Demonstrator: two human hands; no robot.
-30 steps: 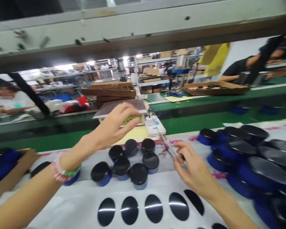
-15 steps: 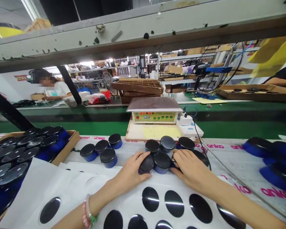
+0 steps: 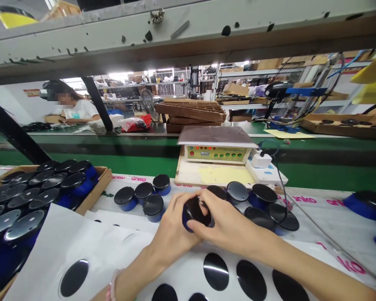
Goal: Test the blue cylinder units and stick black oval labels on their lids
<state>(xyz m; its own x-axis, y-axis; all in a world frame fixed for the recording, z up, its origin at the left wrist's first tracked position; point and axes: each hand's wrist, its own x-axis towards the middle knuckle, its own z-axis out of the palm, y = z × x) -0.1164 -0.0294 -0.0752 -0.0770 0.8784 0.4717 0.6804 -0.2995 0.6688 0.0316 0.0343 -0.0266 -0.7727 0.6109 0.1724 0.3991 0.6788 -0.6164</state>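
Note:
A short round blue part with a glossy black top (image 3: 193,211) is gripped between my two hands, above the white sheet. My left hand (image 3: 172,223) wraps around its left side and underside. From the right, my right hand (image 3: 221,215) closes on it, with fingers on its top and the thumb at its near edge. Several like parts, such as a blue-sided one (image 3: 263,194), stand behind and right of my right hand. Left of my hands is a small group with a black-topped part (image 3: 153,207). Below my wrists lies a white sheet (image 3: 181,271) with black discs (image 3: 216,271).
A cardboard box (image 3: 105,177) full of such parts stands at the left. Behind is a control unit (image 3: 216,148) with lit buttons, beside a white plug strip (image 3: 266,167) and its cable. A shelf beam (image 3: 119,39) crosses overhead. A person (image 3: 75,106) sits across the line.
My hands were apart, each at a different part in the cluster. Now they have come together around one part, lifted away from the others. The camera view has shifted slightly left.

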